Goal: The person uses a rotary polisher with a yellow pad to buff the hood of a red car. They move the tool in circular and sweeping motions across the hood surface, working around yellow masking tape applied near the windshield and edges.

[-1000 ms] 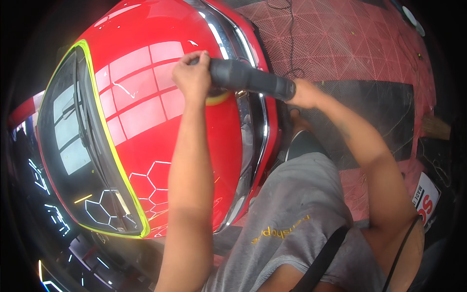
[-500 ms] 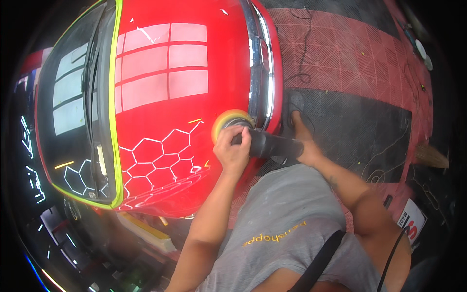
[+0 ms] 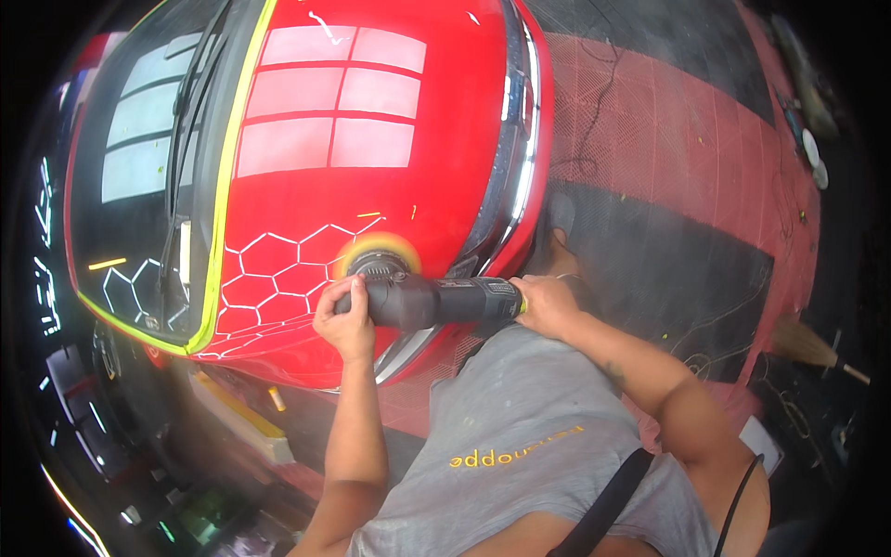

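Note:
A black polisher with a yellow pad rests on the red car hood, near the hood's front corner. The pad's edge is blurred. My left hand is closed around the side handle by the polisher's head. At the tool's rear end, my right hand grips the body, its fingers partly hidden. White hexagon-shaped light reflections spread over the hood to the left of the pad. Yellow-green masking tape runs along the hood's edge by the windshield.
Red and black floor tiles lie right of the car, with a dark cable across them. A broom lies at the far right. Below the car's side is a long yellow and white block. A black cord passes by my right arm.
The polisher and both hands have moved left and slightly down, away from the chrome front trim. My view has shifted a little, and more of the tool's body now shows.

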Tool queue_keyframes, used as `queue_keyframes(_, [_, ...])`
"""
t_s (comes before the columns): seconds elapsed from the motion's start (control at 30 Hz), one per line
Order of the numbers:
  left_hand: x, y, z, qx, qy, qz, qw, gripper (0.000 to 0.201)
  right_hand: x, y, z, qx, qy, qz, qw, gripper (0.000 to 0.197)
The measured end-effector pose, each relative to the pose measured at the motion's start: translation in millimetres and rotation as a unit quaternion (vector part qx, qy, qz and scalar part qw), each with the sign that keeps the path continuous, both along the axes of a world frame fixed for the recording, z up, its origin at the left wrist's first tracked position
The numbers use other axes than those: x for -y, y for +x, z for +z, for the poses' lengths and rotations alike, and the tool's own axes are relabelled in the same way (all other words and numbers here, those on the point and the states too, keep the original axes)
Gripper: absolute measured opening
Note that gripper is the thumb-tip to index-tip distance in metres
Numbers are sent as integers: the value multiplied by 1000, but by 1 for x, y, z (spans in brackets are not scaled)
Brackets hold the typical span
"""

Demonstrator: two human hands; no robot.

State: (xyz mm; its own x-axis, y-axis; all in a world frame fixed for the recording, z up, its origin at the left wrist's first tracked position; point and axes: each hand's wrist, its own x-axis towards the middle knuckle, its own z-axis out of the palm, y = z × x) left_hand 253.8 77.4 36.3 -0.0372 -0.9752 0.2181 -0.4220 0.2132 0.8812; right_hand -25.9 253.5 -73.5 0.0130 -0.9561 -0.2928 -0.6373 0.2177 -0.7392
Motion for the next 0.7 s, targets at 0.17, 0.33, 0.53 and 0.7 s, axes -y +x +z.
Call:
queue_keyframes(0.17, [36, -74, 2, 24, 89, 41, 995, 13, 20, -58, 11, 73, 37, 3, 997, 63])
queue_keyframes(0.33, [107, -197, -5, 26, 86, -46, 995, 18, 48, -136, 8, 117, 37, -95, 988, 81])
queue_keyframes(0.53, [126, -210, 22, 3, 103, 8, 995, 21, 89, -167, 14, 16, 82, -54, 995, 64])
queue_keyframes(0.7, [71, -127, 8, -63, 52, 37, 996, 15, 71, -106, 50, 25, 97, 1, 995, 64])
